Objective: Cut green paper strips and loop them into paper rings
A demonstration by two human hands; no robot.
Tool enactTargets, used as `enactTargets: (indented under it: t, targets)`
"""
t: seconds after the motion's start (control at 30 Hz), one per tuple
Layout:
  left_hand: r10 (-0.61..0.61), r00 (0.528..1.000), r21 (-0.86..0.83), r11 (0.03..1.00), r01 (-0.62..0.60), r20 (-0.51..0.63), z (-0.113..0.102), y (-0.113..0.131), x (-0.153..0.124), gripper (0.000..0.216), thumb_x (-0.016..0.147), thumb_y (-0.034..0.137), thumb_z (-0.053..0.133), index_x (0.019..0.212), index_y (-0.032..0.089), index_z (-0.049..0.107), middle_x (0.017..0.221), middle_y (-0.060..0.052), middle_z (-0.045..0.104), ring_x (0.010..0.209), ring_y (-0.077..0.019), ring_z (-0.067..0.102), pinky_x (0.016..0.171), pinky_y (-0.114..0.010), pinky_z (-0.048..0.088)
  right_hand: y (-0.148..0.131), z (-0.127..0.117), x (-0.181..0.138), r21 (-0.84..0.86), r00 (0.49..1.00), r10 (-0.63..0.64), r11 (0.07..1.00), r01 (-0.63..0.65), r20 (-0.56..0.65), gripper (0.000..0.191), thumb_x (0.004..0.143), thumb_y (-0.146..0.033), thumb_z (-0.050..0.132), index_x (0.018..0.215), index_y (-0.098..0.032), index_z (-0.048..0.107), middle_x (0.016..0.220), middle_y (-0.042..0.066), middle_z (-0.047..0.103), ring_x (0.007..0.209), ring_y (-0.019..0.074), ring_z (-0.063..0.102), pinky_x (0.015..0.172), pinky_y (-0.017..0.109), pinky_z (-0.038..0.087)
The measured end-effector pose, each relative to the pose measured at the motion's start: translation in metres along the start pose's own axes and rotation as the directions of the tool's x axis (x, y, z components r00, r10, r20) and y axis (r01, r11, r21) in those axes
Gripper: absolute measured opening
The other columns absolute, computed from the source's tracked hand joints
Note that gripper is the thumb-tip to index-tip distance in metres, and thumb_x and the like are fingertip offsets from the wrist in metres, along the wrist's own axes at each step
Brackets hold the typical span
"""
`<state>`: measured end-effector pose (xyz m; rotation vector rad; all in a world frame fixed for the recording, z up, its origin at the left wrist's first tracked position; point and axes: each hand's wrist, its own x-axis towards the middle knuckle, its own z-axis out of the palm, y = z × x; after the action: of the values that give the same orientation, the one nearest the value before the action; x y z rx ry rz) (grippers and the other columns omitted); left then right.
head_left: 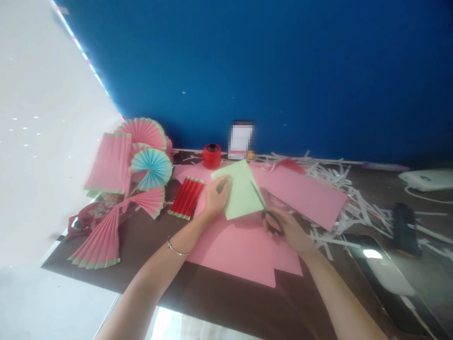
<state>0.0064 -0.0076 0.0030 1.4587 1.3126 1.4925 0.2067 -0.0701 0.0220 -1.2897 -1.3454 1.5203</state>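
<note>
Brown table [226,302] under blue wall [283,71]: left hand [216,196] grips green paper [242,189], right hand [288,229] scissors [271,217].

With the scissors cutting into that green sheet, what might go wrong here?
Judging from the picture, two risks. The left hand holds the green sheet close to where the scissors in the right hand cut, so its fingers might get nicked. The sheet lies over pink paper, which the blades could catch too. The picture is blurred, so the exact gap is hard to tell.
</note>
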Motion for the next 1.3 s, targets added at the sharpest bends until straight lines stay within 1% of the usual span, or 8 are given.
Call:
enactTargets:
  t: [0.23,0.4,0.6,0.77,0.9,1.0,1.3]
  targets:
    - [-0.014,1.0,-0.022,1.0,0.014,0.017,0.002,0.002,-0.003,0.023,0.082,0.027,0.056,0.1,0.017,0.065,0.105,-0.008,0.067,0.104,-0.0207,0.06,0.097,-0.036,0.044,-0.002,0.001,0.0,0.039,1.0,0.026,0.999,-0.027,0.009,0.036,0.073,-0.052,0.057,0.061,-0.021,0.045,0.055,-0.002,0.051,0.042,0.0088,0.045,0.035,0.021,0.031]
    - [-0.018,1.0,-0.025,1.0,0.019,0.02,0.003,0.003,-0.004,0.023,0.082,0.027,0.056,0.1,0.017,0.065,0.105,-0.008,0.067,0.104,-0.0207,0.059,0.097,-0.036,0.043,0.003,0.0,0.002,0.053,1.0,0.009,0.999,-0.01,0.016,0.036,0.072,-0.054,0.059,0.066,-0.021,0.046,0.054,-0.004,0.05,0.041,0.0085,0.045,0.034,0.02,0.03]
    - [-0.011,1.0,-0.03,0.999,0.012,0.023,0.003,0.002,-0.004,0.023,0.082,0.027,0.056,0.1,0.017,0.065,0.105,-0.009,0.067,0.104,-0.0211,0.06,0.097,-0.037,0.043,0.007,-0.002,0.002,0.043,1.0,-0.015,0.999,0.014,0.022,0.041,0.071,-0.061,0.056,0.072,-0.021,0.048,0.054,-0.005,0.049,0.039,0.0081,0.044,0.033,0.019,0.03]
    - [-0.006,1.0,-0.029,1.0,0.006,0.013,0.003,0.003,-0.004,0.024,0.082,0.027,0.056,0.101,0.015,0.065,0.105,-0.011,0.066,0.104,-0.022,0.06,0.097,-0.038,0.043,0.008,-0.002,0.003,0.051,0.999,-0.028,0.998,0.027,0.022,0.037,0.071,-0.056,0.06,0.074,-0.021,0.05,0.053,-0.005,0.048,0.04,0.0083,0.046,0.034,0.02,0.031]
    - [-0.007,1.0,-0.021,1.0,0.007,0.009,0.003,0.002,-0.004,0.024,0.082,0.026,0.055,0.101,0.015,0.065,0.106,-0.01,0.066,0.103,-0.0213,0.06,0.096,-0.036,0.044,0.007,-0.001,0.003,0.014,1.0,-0.019,1.0,0.019,0.01,0.033,0.074,-0.052,0.059,0.075,-0.021,0.05,0.054,-0.005,0.048,0.041,0.0083,0.046,0.033,0.02,0.031]
    - [-0.005,1.0,-0.029,1.0,0.005,0.013,0.003,0.001,-0.004,0.024,0.082,0.026,0.056,0.101,0.016,0.065,0.106,-0.009,0.066,0.104,-0.0206,0.059,0.096,-0.036,0.044,0.006,-0.001,0.003,-0.013,1.0,-0.022,1.0,0.022,-0.004,0.033,0.073,-0.052,0.059,0.072,-0.02,0.05,0.054,-0.004,0.048,0.041,0.0082,0.046,0.033,0.019,0.031]
    - [0.001,1.0,-0.016,1.0,0.0,0.015,0.002,0.003,-0.004,0.023,0.082,0.025,0.055,0.1,0.015,0.065,0.105,-0.01,0.067,0.102,-0.0209,0.06,0.094,-0.036,0.045,0.013,-0.004,0.005,-0.036,1.0,-0.021,0.999,0.02,-0.02,0.029,0.075,-0.049,0.059,0.079,-0.021,0.054,0.056,-0.004,0.05,0.042,0.0082,0.047,0.033,0.019,0.032]
